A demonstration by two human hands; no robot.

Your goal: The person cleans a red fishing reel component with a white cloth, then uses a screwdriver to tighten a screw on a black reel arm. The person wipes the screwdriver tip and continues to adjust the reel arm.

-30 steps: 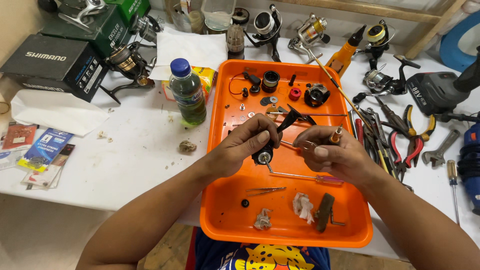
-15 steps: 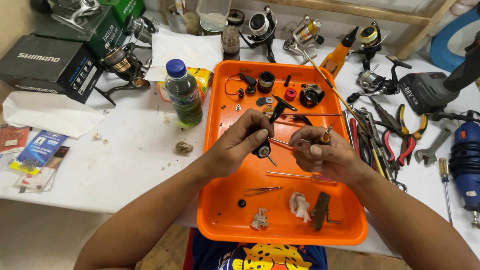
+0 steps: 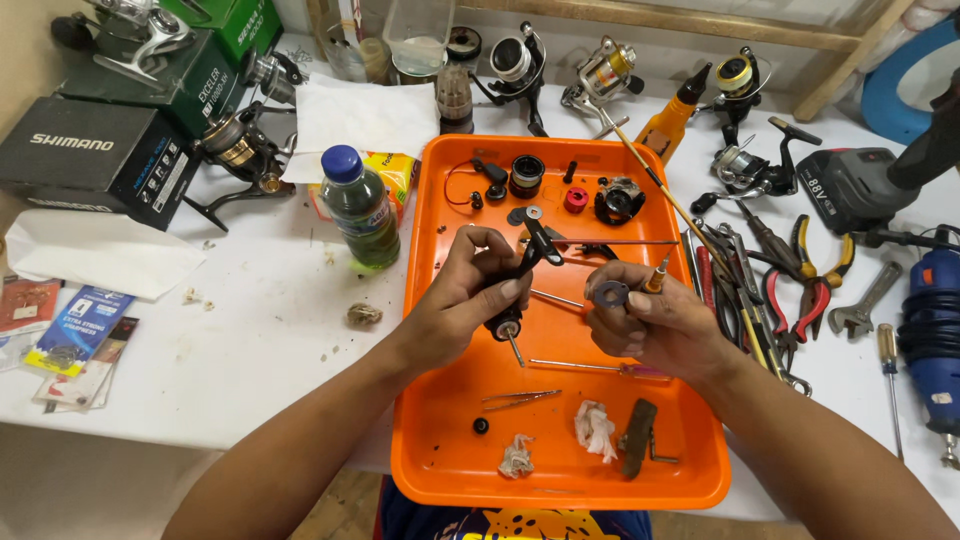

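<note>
Two parts are in hand above the orange tray (image 3: 440, 470): the left hand (image 3: 465, 300) is closed around a black reel body (image 3: 520, 275) with a thin shaft pointing down, and the right hand (image 3: 650, 325) pinches a small dark washer (image 3: 610, 294) between thumb and fingertips, a slim tool tucked alongside. Washer and body sit near each other, not touching. By my reading, the reel is stripped and far from whole: a spool (image 3: 526, 175), red knob (image 3: 575, 199), tweezers (image 3: 520, 399) and rag scraps (image 3: 596, 428) lie loose on the tray, pliers (image 3: 815, 290) beside it.
</note>
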